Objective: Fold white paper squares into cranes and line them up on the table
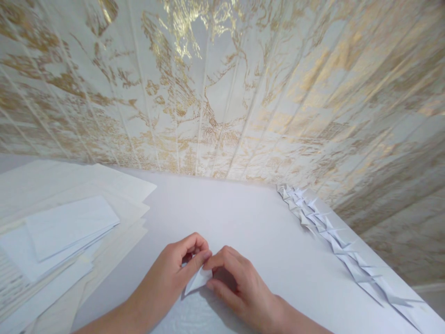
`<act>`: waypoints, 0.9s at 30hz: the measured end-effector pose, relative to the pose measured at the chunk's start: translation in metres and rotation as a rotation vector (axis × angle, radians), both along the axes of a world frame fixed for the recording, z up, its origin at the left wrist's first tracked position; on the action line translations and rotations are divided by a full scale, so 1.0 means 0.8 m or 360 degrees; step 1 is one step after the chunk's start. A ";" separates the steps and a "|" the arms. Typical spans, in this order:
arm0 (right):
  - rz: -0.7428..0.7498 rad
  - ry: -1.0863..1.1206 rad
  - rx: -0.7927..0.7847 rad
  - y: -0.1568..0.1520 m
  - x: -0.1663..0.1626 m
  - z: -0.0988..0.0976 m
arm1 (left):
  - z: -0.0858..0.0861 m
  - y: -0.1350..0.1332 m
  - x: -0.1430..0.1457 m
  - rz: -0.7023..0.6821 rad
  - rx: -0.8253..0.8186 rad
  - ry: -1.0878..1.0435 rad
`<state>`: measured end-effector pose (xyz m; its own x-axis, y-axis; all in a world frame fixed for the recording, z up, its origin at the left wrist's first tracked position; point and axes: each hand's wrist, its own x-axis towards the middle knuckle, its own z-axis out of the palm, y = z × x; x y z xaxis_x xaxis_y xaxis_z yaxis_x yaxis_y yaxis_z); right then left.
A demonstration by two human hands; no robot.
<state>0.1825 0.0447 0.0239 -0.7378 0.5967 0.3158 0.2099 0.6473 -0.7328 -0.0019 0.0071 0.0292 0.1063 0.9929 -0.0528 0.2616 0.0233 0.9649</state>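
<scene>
My left hand and my right hand meet at the near middle of a white table. Both pinch a small folded piece of white paper that rests on the table between them. The left thumb and forefinger press its upper edge; the right fingertips hold its right side. Most of the piece is hidden under the fingers.
A loose stack of white and cream paper sheets lies at the left. A long row of several folded white paper pieces runs along the table's right edge. A wall with gold-patterned covering stands right behind the table.
</scene>
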 end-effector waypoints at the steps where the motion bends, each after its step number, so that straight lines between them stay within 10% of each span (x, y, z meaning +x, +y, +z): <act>1: -0.0023 0.0003 -0.0024 -0.001 0.000 0.001 | 0.000 0.000 0.000 0.0001 -0.0004 -0.0005; 12: -0.0154 -0.0009 -0.0081 0.004 0.000 0.002 | 0.005 -0.002 0.005 0.0018 0.0009 0.0193; 27: 0.0102 0.0079 0.0436 0.014 -0.004 -0.012 | -0.014 -0.004 0.005 0.0046 0.0303 0.0839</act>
<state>0.1795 0.0563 0.0144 -0.7509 0.4367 0.4954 0.1303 0.8334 -0.5371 0.0018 0.0036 0.0183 0.0867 0.9922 0.0893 0.7114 -0.1245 0.6917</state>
